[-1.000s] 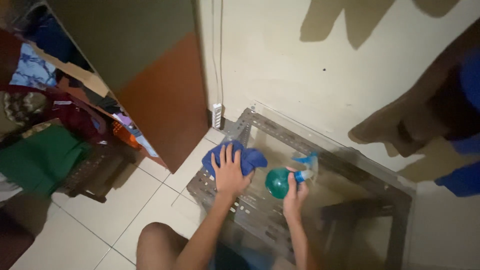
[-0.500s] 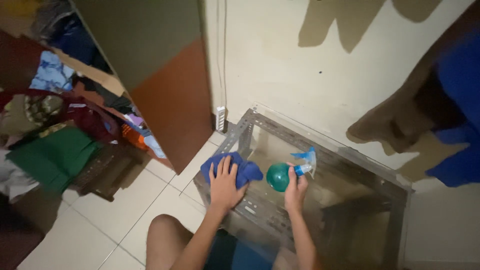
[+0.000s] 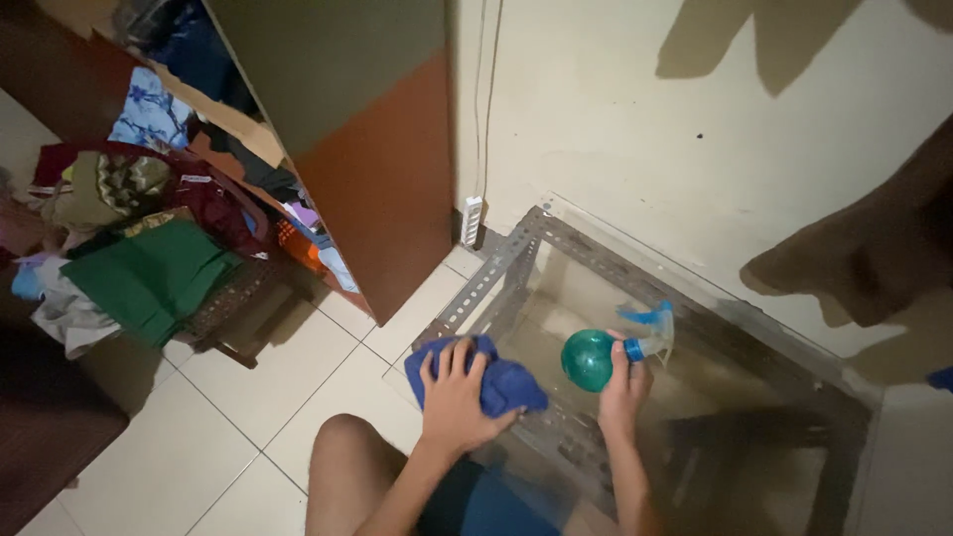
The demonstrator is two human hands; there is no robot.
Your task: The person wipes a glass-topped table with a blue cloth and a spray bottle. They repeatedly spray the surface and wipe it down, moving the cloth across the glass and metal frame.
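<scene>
My left hand (image 3: 456,393) presses flat on a crumpled blue cloth (image 3: 496,382) at the near left corner of a glass-topped table with a perforated metal frame (image 3: 493,275). My right hand (image 3: 625,385) grips the neck of a green round spray bottle (image 3: 590,358) with a pale blue trigger head, held just above the glass to the right of the cloth. My bare knee (image 3: 347,467) shows below the hands.
A brown and grey cabinet door (image 3: 372,139) stands open on the left, with piled clothes (image 3: 149,253) on shelves beside it. A white power strip (image 3: 473,220) hangs by the cream wall. White floor tiles (image 3: 248,417) lie at the lower left. Brown cloth (image 3: 874,248) hangs at the right.
My left hand has drawn the blue cloth toward me along the table's near edge. The spray bottle has stayed in my right hand; the view has shifted left.
</scene>
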